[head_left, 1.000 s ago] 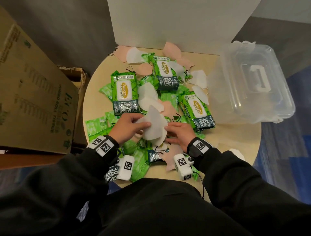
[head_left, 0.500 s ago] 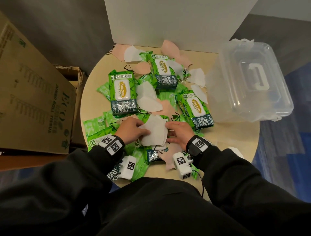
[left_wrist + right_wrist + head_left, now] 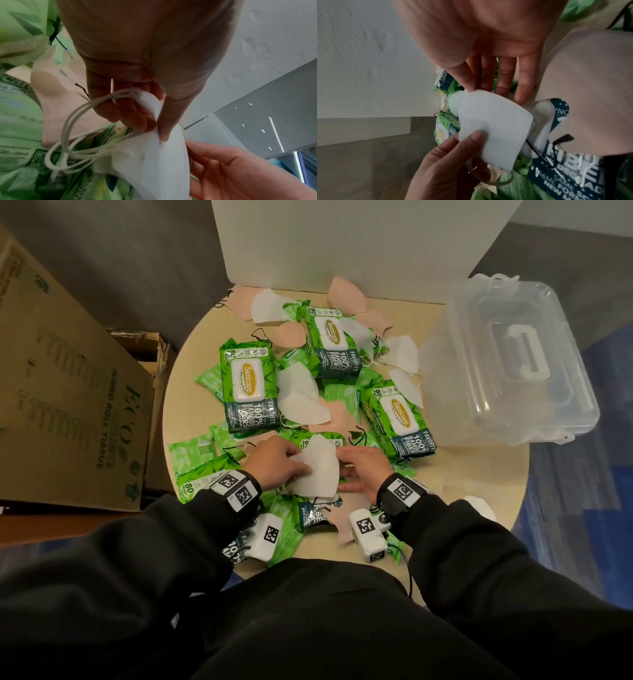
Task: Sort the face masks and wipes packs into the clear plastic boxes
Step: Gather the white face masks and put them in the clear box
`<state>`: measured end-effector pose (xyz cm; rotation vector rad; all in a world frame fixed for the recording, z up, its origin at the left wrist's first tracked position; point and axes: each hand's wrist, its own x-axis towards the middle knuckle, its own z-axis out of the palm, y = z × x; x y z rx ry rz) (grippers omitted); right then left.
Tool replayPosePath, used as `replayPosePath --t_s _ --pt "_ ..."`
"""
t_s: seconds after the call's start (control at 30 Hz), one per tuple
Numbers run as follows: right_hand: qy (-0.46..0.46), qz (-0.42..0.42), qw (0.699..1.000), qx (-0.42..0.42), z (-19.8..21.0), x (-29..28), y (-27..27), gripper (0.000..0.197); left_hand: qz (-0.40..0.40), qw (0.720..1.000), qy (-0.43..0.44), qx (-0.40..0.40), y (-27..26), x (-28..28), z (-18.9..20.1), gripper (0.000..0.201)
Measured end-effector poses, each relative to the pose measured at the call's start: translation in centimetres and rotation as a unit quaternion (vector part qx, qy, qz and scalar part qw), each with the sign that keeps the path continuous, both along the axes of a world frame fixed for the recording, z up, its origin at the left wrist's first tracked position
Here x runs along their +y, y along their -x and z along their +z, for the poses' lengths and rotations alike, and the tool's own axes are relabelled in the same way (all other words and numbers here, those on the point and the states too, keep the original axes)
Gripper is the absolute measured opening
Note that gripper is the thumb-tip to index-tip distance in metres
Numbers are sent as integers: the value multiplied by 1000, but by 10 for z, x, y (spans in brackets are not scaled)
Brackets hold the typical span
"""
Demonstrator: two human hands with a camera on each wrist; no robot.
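My left hand [image 3: 274, 462] pinches a small stack of white face masks [image 3: 318, 474] between thumb and fingers, just above the pile at the table's near edge. The left wrist view shows the left hand [image 3: 150, 131] on the white masks [image 3: 154, 162] with ear loops hanging below. My right hand [image 3: 359, 470] lies beside the stack with straight fingers, its thumb touching the masks' edge [image 3: 496, 128]. Green wipes packs [image 3: 246, 385] [image 3: 334, 340] [image 3: 397, 416] and loose white masks [image 3: 298, 395] and pink masks [image 3: 342, 296] cover the table. The clear plastic box [image 3: 479, 412] stands at the right with its lid on.
A large cardboard box [image 3: 61, 392] stands left of the round table [image 3: 462, 474]. A white panel [image 3: 342, 241] rises behind the table. One white mask [image 3: 479, 506] lies alone near the table's right front edge.
My left hand has lowered the white masks a little toward me. My right hand has stayed beside them, fingers straighter now.
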<state>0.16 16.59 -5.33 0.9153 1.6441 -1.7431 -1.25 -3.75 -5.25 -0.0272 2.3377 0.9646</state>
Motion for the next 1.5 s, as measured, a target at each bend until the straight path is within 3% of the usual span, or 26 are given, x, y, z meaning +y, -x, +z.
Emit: replayPosePath --t_s 0.2,0.53,0.7,0.87,0.93,1.0,1.1,1.37,1.5 --pt "-5 4 1000 1 1 -1 0 9 -4 1000 9 -7 5 2 0 32" --pt "-5 8 1000 11 5 -4 0 24 -8 1000 9 -16 7 2 1 26" --pt "-15 14 1000 19 7 -4 0 21 -8 1000 7 -17 7 2 1 23" --pt "-79 71 989 105 12 1 -1 12 -20 993 65 101 7 -5 11 39" --pt "-99 106 978 150 18 7 -1 12 -31 988 22 149 9 -3 18 49" --pt "-102 130 969 183 27 13 -1 15 -54 989 -48 128 12 3 25 52" --pt "-106 147 958 222 43 28 -2 16 -78 992 -82 64 14 16 26 32" --pt "-78 25 973 214 50 104 -24 16 -102 988 -117 24 -1 52 33 11" --pt "-77 -8 980 182 47 150 -49 16 -18 982 -186 -15 -13 82 34 18"
